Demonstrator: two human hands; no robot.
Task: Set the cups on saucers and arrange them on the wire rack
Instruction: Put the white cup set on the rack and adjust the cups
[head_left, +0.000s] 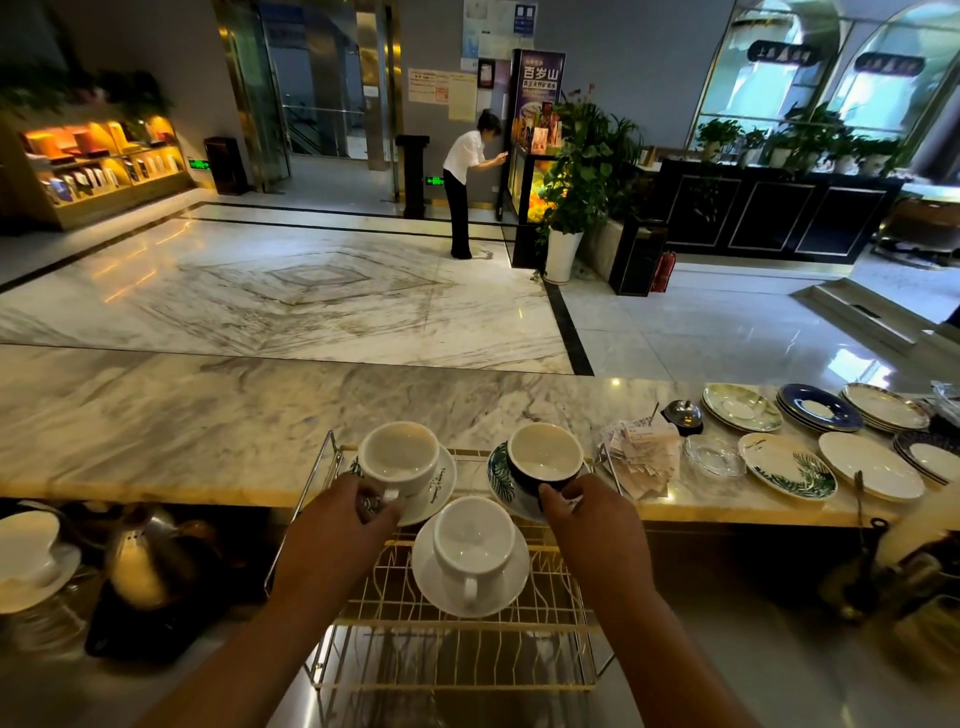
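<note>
A gold wire rack (457, 654) stands in front of me below the marble counter. On it sit three cups on saucers. A white cup (399, 457) rests on a white saucer (441, 486) at the back left; my left hand (343, 525) pinches its handle. A dark cup with a white inside (544, 456) sits on a leaf-patterned saucer (500, 475) at the back right, and my right hand (592, 519) grips its near side. A third white cup (474, 538) stands on a white saucer (511, 577) in the middle, untouched.
Several loose saucers and plates (787, 465) lie on the marble counter (208, 415) to the right, with a glass dish (714, 457), paper slips (639, 452) and a small bell (683, 414). A kettle (140, 561) and another cup (28, 540) sit lower left. A person (465, 182) stands far off.
</note>
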